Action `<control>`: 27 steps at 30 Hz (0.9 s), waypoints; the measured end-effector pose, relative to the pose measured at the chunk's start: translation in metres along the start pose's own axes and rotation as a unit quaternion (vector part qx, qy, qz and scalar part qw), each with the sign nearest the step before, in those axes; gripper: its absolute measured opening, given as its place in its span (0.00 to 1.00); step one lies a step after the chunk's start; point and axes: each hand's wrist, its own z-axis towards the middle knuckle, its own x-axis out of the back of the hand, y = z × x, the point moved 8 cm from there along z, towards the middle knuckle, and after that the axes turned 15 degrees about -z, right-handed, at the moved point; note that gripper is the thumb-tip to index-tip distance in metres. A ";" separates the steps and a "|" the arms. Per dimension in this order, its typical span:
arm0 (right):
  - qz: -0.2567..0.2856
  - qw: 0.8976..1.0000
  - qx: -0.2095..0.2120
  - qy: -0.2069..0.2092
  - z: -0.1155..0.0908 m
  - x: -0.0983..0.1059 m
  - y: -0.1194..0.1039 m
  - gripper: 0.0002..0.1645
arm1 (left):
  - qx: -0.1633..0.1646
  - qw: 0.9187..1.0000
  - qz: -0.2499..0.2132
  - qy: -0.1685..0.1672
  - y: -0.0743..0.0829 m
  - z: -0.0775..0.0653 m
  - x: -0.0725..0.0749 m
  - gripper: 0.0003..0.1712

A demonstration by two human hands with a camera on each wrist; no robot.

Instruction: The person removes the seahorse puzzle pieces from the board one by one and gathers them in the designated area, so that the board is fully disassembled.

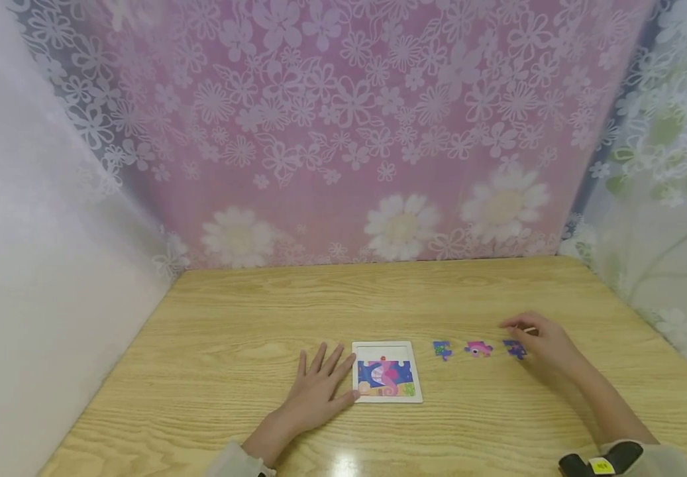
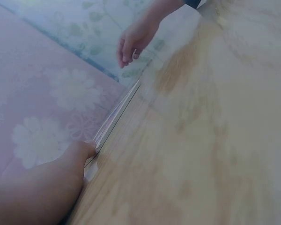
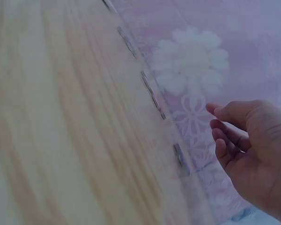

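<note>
A small white-framed jigsaw puzzle tray point(image 1: 417, 384) lies on the table, its lower part filled with a pink seahorse picture and its upper part bare white. My left hand point(image 1: 317, 396) rests flat beside it, fingers spread, with the thumb and index finger at the tray's left edge. To the right lie three loose puzzle pieces in a row: a blue-green piece point(image 1: 441, 350), a pink piece with an eye point(image 1: 477, 349) and a dark blue piece point(image 1: 514, 349). Just above the dark blue one hovers my right hand point(image 1: 548, 341), fingers loosely bent, with nothing visible between them.
Everything lies on a wood-grain table point(image 1: 230, 318). A pink floral curtain point(image 1: 331, 132) hangs behind it, and pale cloth stands at both sides. The right wrist wears a black band point(image 1: 602, 460) with a yellow label.
</note>
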 end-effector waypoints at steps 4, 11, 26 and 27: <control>0.019 0.999 0.046 -0.002 0.006 0.002 -0.026 0.10 | 0.004 1.000 -0.003 -0.002 0.001 0.001 0.000 0.38; 0.035 0.995 0.090 -0.009 0.014 0.000 -0.063 0.09 | 0.012 1.000 0.001 -0.007 0.001 0.000 0.000 0.38; 0.065 0.989 0.110 -0.071 0.029 -0.030 -0.123 0.09 | 0.010 1.000 0.007 -0.006 -0.001 0.000 0.000 0.38; 0.065 0.989 0.111 -0.075 0.030 -0.033 -0.126 0.09 | 0.011 1.000 0.007 -0.007 -0.001 0.000 0.000 0.38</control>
